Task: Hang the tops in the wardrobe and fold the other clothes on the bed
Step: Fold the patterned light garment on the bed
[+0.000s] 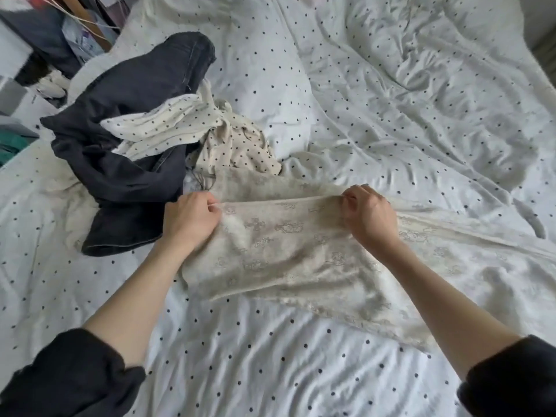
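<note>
bedding with black dots (391, 100) fills our view, and on it, far left, sits a heap of dark jeans (126, 152) and a dotted cream garment (168, 127). nearer us the cream lace garment (285, 260) lies flat, its long axis running left to right and trailing past our right arm. our left hand (189, 218) and right hand (367, 215) sit well apart, each pinching its far edge, equally near, so we judge a fold toward us comes next.
</note>
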`<state>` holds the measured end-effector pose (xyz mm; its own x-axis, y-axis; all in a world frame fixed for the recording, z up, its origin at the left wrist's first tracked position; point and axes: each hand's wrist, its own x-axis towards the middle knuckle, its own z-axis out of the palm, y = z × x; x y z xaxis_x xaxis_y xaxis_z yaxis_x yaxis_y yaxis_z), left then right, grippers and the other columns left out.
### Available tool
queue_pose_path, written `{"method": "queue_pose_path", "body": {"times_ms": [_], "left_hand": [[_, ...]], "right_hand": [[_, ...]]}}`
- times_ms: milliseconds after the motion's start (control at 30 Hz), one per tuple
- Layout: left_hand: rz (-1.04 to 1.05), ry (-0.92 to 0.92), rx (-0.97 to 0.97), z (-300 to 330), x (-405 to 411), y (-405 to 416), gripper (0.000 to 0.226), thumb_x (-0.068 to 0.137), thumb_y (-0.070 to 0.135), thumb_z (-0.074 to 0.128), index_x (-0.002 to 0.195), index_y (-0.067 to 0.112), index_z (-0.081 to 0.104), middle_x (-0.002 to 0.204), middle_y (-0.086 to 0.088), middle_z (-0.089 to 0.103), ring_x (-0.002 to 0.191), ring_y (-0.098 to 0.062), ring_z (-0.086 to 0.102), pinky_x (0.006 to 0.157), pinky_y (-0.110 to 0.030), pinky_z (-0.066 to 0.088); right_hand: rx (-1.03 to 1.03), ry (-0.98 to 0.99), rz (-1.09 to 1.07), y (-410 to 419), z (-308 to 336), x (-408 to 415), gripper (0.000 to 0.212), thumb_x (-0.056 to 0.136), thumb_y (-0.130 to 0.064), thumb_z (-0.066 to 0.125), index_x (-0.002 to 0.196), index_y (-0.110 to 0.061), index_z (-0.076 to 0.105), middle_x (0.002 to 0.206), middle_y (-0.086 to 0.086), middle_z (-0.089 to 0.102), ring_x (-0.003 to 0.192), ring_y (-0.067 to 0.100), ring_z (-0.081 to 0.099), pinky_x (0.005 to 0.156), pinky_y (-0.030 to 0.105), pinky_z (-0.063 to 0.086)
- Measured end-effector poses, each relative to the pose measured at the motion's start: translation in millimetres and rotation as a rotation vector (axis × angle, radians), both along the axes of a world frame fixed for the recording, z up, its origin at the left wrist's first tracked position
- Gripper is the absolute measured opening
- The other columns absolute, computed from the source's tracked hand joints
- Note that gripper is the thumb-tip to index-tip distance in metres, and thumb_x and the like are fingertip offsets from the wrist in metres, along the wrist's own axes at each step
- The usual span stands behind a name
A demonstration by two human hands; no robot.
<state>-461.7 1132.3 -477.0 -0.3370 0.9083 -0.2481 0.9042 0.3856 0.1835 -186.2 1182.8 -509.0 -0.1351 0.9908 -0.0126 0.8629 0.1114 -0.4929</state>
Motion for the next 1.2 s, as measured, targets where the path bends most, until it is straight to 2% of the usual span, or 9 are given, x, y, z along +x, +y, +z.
{"method": "queue_pose_path", "body": {"times_ms": [167,467,633,767,833,967,1033,1100,1200], "left_hand": [[-0.045,-0.028,0.121,-4,-19,51,0.017,0.094,0.015,0.052,0.1,0.014,0.068,0.11,-0.006,0.068,0.103,-0.03,0.06,0.085,-0.04,0.046],[-0.202,0.051,0.256,-49,-15,104,0.019,0.09,0.029,0.061,0.099,0.015,0.07,0.103,-0.005,0.07,0.086,-0.028,0.063,0.063,-0.03,0.036],[-0.166,0.035,0.266,-68,-25,92,0.017,0.089,0.029,0.06,0.093,0.014,0.068,0.098,-0.005,0.068,0.09,-0.026,0.061,0.079,-0.035,0.038],[-0.145,0.043,0.258,-74,-36,85,0.012,0.09,0.021,0.06,0.098,0.013,0.062,0.108,-0.007,0.065,0.099,-0.028,0.059,0.084,-0.039,0.035],[-0.128,0.036,0.23,-74,-36,83,0.017,0.089,0.021,0.061,0.103,0.011,0.059,0.114,-0.01,0.061,0.105,-0.031,0.057,0.086,-0.043,0.037],[-0.096,0.055,0.204,-70,-30,68,0.034,0.089,0.017,0.061,0.12,0.009,0.05,0.125,-0.017,0.048,0.114,-0.037,0.048,0.086,-0.051,0.039],[-0.077,0.052,0.208,-68,-28,57,0.04,0.089,0.017,0.06,0.126,0.007,0.046,0.127,-0.02,0.044,0.112,-0.04,0.047,0.085,-0.052,0.04],[-0.066,0.053,0.215,-68,-27,43,0.044,0.09,0.017,0.058,0.131,0.006,0.043,0.129,-0.021,0.043,0.111,-0.041,0.047,0.085,-0.052,0.041],[-0.044,0.048,0.214,-70,-25,18,0.047,0.094,0.016,0.048,0.139,0.005,0.038,0.14,-0.02,0.039,0.121,-0.039,0.043,0.092,-0.052,0.037]], "right_hand": [[-0.015,-0.051,-0.05,20,-9,-1,0.019,0.093,-0.012,0.047,0.094,-0.004,0.065,0.092,0.011,0.065,0.069,0.027,0.057,0.056,0.029,0.041],[0.012,-0.122,-0.087,34,-31,0,0.023,0.098,-0.017,0.04,0.096,-0.004,0.059,0.088,0.011,0.064,0.062,0.023,0.051,0.052,0.029,0.04],[0.14,-0.062,-0.072,27,-33,2,0.021,0.098,-0.012,0.043,0.09,0.0,0.058,0.071,0.012,0.063,0.048,0.024,0.052,0.047,0.029,0.039],[0.161,-0.102,-0.065,31,-35,8,0.024,0.097,-0.018,0.052,0.087,0.001,0.062,0.068,0.014,0.066,0.053,0.025,0.057,0.068,0.041,0.049],[0.154,-0.133,-0.068,34,-35,11,0.028,0.096,-0.024,0.054,0.089,0.001,0.063,0.068,0.014,0.068,0.055,0.027,0.061,0.077,0.041,0.048],[0.083,-0.179,-0.018,47,-33,14,0.038,0.096,-0.036,0.05,0.09,-0.001,0.062,0.057,0.009,0.061,0.046,0.022,0.053,0.061,0.032,0.041],[0.059,-0.198,-0.029,56,-33,15,0.042,0.096,-0.041,0.046,0.089,-0.002,0.061,0.053,0.002,0.052,0.046,0.018,0.048,0.063,0.03,0.038],[0.039,-0.212,-0.063,59,-32,15,0.041,0.097,-0.041,0.043,0.094,-0.004,0.06,0.065,0.006,0.059,0.062,0.024,0.056,0.079,0.035,0.04],[0.038,-0.26,-0.096,48,-26,10,0.04,0.097,-0.04,0.039,0.12,-0.011,0.055,0.116,0.013,0.06,0.111,0.03,0.05,0.096,0.042,0.027]]}}
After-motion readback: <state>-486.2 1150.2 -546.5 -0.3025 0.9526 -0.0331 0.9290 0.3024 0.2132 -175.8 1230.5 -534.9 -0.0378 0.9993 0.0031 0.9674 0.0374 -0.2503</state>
